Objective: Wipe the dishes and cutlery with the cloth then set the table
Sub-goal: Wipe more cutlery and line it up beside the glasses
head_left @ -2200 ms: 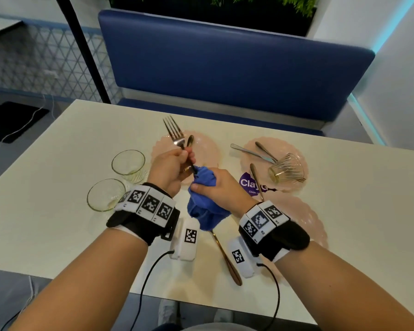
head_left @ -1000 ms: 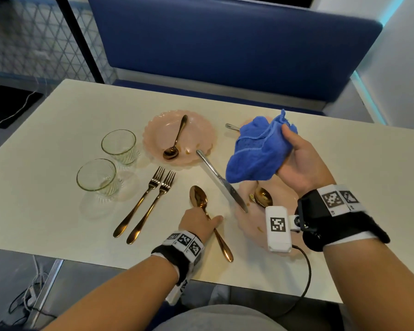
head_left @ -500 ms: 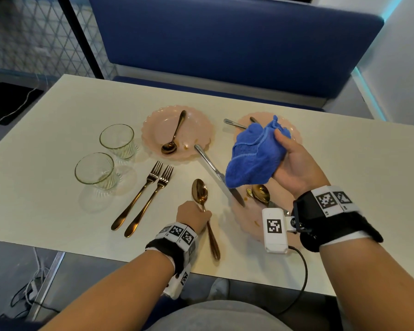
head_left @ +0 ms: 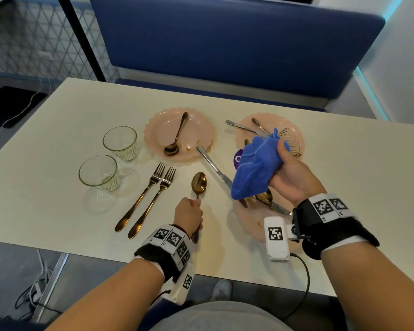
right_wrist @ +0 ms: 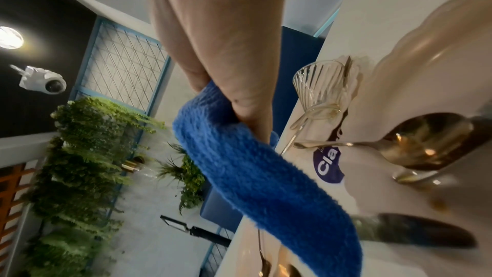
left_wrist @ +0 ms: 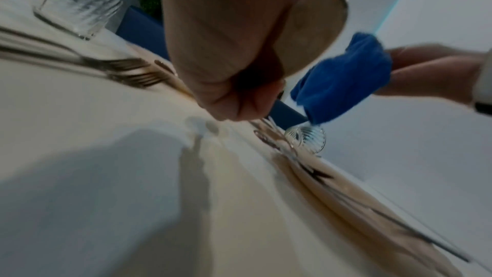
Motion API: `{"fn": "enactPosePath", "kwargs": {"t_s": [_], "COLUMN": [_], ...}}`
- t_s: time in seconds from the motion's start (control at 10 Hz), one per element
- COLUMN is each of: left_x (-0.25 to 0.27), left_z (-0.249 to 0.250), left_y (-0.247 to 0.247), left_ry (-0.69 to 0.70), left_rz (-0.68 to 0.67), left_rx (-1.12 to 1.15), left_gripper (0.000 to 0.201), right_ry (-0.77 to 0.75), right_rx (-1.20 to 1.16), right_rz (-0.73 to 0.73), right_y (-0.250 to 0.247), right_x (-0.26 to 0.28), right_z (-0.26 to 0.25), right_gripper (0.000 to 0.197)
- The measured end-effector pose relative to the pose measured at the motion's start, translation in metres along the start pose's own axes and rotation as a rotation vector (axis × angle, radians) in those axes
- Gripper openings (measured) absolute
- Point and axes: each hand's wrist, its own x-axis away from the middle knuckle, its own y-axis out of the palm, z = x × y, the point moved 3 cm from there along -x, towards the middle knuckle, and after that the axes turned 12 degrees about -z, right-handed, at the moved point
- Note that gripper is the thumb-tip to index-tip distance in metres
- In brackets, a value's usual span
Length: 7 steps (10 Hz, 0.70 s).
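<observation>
The left hand (head_left: 188, 215) grips the spoon (head_left: 198, 182) by its handle (bowl bare for wiping, I'd say), the right hand (head_left: 294, 177) clutching the blue cloth (head_left: 256, 168).

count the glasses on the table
3: one glass upright at the far left, another upright just nearer, a third on its side on the far right plate, behind the cloth. The cloth may hide more.

Left hand (head_left: 189, 215) low, fisted; right hand (head_left: 294, 177) higher, gripping.
</observation>
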Motion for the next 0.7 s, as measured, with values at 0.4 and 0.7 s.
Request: {"fn": "enactPosePath", "kwargs": {"t_s": [0.4, 0.7], "left_x": [0.036, 0.043], "left_z": [0.076, 0.099], "left_y": [0.011, -0.009], "left_ry": [0.302, 0.335], "left_rz": [-0.292, -0.419], "left_rx": [0.096, 0.011], "left_gripper": [0.016, 0.016], "right_ry": [-0.087, -0.262], "right_rx": [0.688, 0.844], "right_rz": [0.045, 0.085], "right_y": [0.016, 0.028], "right_x": [-0.051, -0.055], "right_z": [0.048, 0.009], "right_gripper": [0.079, 0.025]}}
